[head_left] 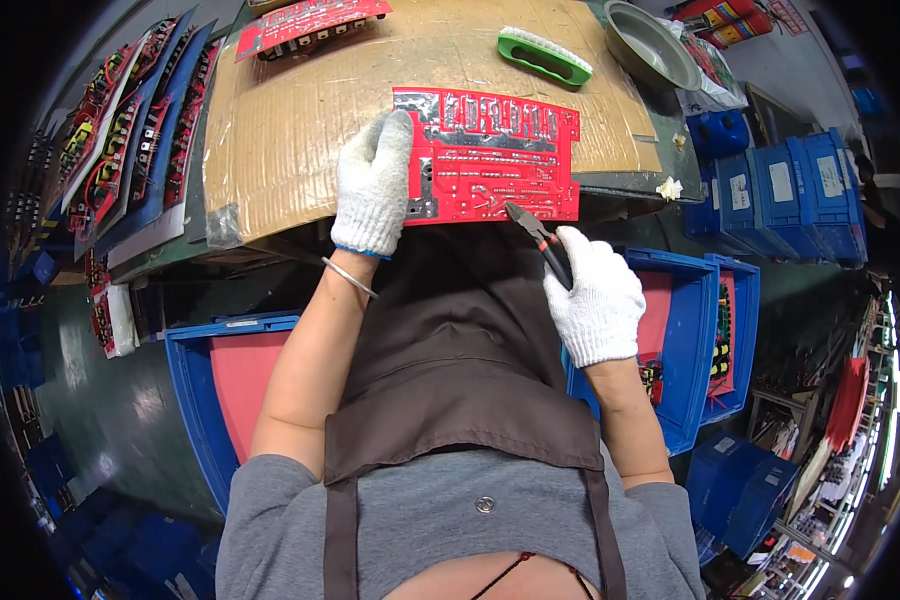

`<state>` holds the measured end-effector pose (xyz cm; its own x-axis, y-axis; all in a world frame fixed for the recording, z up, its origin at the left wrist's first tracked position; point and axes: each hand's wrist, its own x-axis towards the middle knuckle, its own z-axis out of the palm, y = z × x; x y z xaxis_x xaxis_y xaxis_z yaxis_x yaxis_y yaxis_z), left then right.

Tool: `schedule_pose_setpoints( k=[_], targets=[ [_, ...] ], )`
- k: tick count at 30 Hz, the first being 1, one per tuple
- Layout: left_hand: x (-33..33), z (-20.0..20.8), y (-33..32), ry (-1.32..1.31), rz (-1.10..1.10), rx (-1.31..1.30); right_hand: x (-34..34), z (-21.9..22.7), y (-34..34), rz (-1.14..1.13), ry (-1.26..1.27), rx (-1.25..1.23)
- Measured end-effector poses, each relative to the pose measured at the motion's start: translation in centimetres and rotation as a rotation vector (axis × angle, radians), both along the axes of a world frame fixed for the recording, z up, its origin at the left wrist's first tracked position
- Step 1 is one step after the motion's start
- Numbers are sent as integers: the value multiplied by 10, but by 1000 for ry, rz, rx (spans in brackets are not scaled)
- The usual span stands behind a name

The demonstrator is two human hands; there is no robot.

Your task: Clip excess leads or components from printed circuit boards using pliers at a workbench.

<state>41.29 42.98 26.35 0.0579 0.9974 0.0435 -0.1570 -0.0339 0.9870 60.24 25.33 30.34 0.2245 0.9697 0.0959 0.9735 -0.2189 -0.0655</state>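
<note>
My left hand (372, 185), in a white knit glove, grips the left edge of a red circuit board (495, 160), its thumb lying over the face. The board's solder side faces me, with silvery solder patches along the top and left. In my gloved right hand (595, 295) is a pair of cutting pliers (540, 240) with dark handles marked in orange. Their jaw tips touch or hover just over the lower middle of the board; I cannot tell which. The board is held above the near edge of a cardboard-covered table (280, 140).
A green-backed brush (545, 60) and a grey metal bowl (652, 45) are at the table's far right. Another red board (310, 25) lies at the far left. Circuit boards stand in a row (135, 130) on the left. Blue bins (695, 350) flank me on both sides.
</note>
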Motion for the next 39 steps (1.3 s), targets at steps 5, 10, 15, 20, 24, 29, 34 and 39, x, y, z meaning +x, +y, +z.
schedule_pose_setpoints(
  k=[5, 10, 15, 20, 24, 29, 34, 39],
  targets=[
    [-2, -3, 2, 18, -12, 18, -2, 8, 5, 55, -142, 137],
    [-1, -5, 2, 27, 9, 42, -6, 11, 4, 33, -155, 83],
    [-2, -2, 0, 11, -28, 34, 7, 1, 3, -105, 439, 205],
    [1, 4, -1, -17, -8, 4, 1, 13, 7, 86, 55, 180],
    [1, -2, 1, 31, 28, 26, -10, 12, 10, 126, -90, 188],
    [2, 4, -1, 14, -8, 12, -18, 13, 8, 71, -115, 163],
    [1, -1, -1, -12, -6, 25, -24, -7, 0, 35, 22, 109],
    [1, 1, -3, -22, -18, 15, -6, -3, -2, -98, 769, 118]
  ],
)
